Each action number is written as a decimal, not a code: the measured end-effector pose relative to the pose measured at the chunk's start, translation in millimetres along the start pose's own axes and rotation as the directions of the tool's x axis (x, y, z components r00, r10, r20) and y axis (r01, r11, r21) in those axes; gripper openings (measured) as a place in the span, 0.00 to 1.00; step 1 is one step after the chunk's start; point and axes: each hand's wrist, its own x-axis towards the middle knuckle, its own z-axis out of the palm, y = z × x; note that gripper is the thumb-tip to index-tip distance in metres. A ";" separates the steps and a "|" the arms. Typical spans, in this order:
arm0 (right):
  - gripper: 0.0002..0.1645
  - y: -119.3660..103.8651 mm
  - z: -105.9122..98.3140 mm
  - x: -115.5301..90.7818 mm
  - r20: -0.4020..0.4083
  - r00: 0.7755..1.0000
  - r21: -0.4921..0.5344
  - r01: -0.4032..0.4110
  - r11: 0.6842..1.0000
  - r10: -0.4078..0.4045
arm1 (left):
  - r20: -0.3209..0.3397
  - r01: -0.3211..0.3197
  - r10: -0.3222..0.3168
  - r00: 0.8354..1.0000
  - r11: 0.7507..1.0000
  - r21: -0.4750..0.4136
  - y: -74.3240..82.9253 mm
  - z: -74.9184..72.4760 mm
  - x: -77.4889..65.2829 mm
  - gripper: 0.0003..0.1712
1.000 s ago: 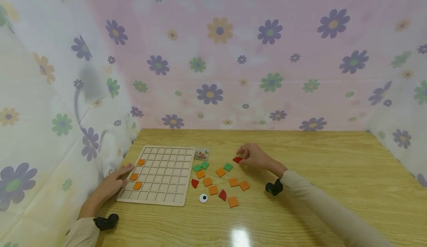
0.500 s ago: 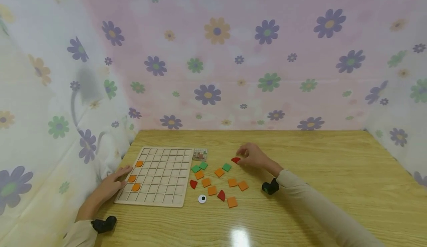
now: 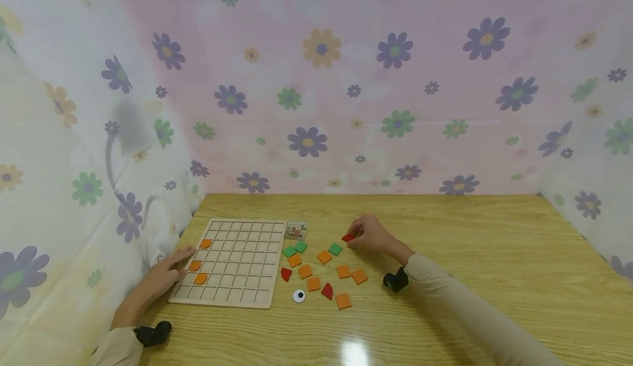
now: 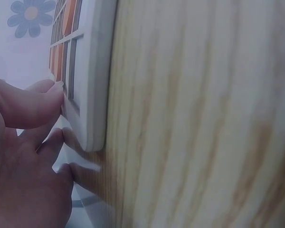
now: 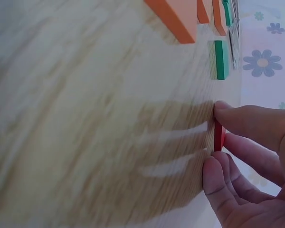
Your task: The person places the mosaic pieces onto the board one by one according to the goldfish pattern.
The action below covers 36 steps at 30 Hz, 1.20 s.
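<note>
A pale wooden grid board [image 3: 237, 261] lies at the left of the table, with 3 orange round pieces [image 3: 200, 278] in its left columns. My left hand [image 3: 160, 275] rests along the board's left edge; in the left wrist view its thumb [image 4: 38, 104] touches the rim and the fingers are relaxed. To the right of the loose pieces, my right hand [image 3: 371, 236] pinches a red quarter-circle tile [image 3: 348, 238]. The right wrist view shows this red tile [image 5: 219, 135] between thumb and fingertips, low over the wood.
Between board and right hand lie several orange square tiles [image 3: 314, 284], green tiles [image 3: 335, 249], two more red quarter-circles [image 3: 327, 290] and a white eye disc [image 3: 299, 296]. A small picture card [image 3: 296, 230] touches the board's upper right corner. Flowered cloth [image 3: 316, 107] walls the table's back and sides.
The fingers of my right hand have closed in on the red quarter-circle tile, and the hand has shifted slightly left. My left hand stays at the board's edge. The head view has moved a little.
</note>
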 end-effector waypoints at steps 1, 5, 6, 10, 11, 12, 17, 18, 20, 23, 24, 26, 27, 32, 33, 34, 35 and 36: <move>0.07 -0.7 0.0 0.0 0.003 1.000 -0.006 0.000 1.000 0.000 | 0.000 -0.001 0.001 1.000 1.000 0.002 0.0 -0.2 -0.2 0.32; 0.08 -2.4 0.4 0.5 0.019 1.000 -0.023 -0.008 1.000 0.008 | 0.002 0.007 -0.007 1.000 1.000 0.001 -1.0 -0.4 -0.1 0.32; 0.08 -2.6 0.5 0.5 0.023 1.000 -0.025 -0.004 1.000 0.005 | 0.002 0.007 -0.007 1.000 1.000 0.003 -1.6 -0.3 0.1 0.32; 0.07 -3.8 1.0 0.7 0.038 0.999 -0.024 0.004 1.000 -0.003 | 0.002 0.008 -0.008 1.000 1.000 0.006 -3.3 -0.2 0.7 0.33; 0.07 -4.1 1.0 0.6 0.041 0.999 -0.020 0.010 1.000 -0.009 | 0.003 0.010 -0.010 1.000 1.000 0.002 -3.6 -0.3 0.7 0.33; 0.07 -4.6 1.0 0.6 0.044 0.999 -0.018 0.013 1.000 -0.013 | 0.003 0.012 -0.012 1.000 1.000 0.000 -3.6 -0.4 0.6 0.33; 0.06 -6.4 1.3 0.8 0.051 0.998 -0.016 0.044 0.999 -0.043 | 0.010 0.024 -0.023 1.000 1.000 -0.018 -3.9 -0.5 0.4 0.33; 0.06 -6.7 1.5 1.1 0.050 0.998 -0.017 0.048 0.999 -0.047 | 0.011 0.024 -0.024 1.000 1.000 -0.015 -3.9 -0.6 0.5 0.33; 0.06 -6.9 1.9 2.1 0.047 0.998 -0.014 0.052 0.999 -0.052 | 0.014 0.027 -0.027 1.000 1.000 -0.012 -3.8 -0.9 0.9 0.33; 0.07 -8.0 2.5 4.4 0.040 0.998 0.001 0.046 0.999 -0.046 | 0.011 0.030 -0.030 0.999 0.999 -0.010 -3.9 -1.8 1.6 0.33; 0.07 -8.6 2.8 5.2 0.039 0.998 0.006 0.046 0.999 -0.046 | 0.012 0.030 -0.030 0.999 0.999 -0.012 -3.8 -2.1 1.8 0.33; 0.08 -10.3 4.0 6.9 0.038 0.998 0.018 0.040 0.999 -0.041 | 0.010 0.027 -0.027 1.000 1.000 -0.012 -3.5 -2.7 1.8 0.33; 0.08 -11.3 4.9 7.8 0.038 0.998 0.024 0.041 0.999 -0.042 | 0.008 0.021 -0.021 1.000 1.000 -0.011 -3.3 -2.9 1.7 0.33; 0.07 -18.5 11.8 12.9 0.043 0.998 0.039 0.050 0.998 -0.051 | 0.015 0.010 -0.010 1.000 1.000 -0.007 -1.7 -2.6 1.0 0.32; 0.07 -20.2 13.2 14.2 0.046 0.997 0.041 0.054 0.998 -0.056 | 0.017 0.011 -0.011 1.000 1.000 -0.007 -1.4 -2.4 0.6 0.32; 0.07 -22.1 14.9 15.5 0.048 0.997 0.044 0.051 0.998 -0.053 | 0.017 0.014 -0.014 1.000 1.000 -0.006 -0.9 -2.1 0.1 0.32; 0.08 -24.0 16.6 16.9 0.050 0.997 0.043 0.051 0.998 -0.053 | 0.019 0.017 -0.017 1.000 1.000 -0.017 -0.1 -1.9 -0.6 0.32; 0.08 -25.6 18.3 18.4 0.052 0.997 0.043 0.050 0.998 -0.052 | 0.020 0.018 -0.018 1.000 1.000 -0.023 0.4 -1.6 -1.3 0.33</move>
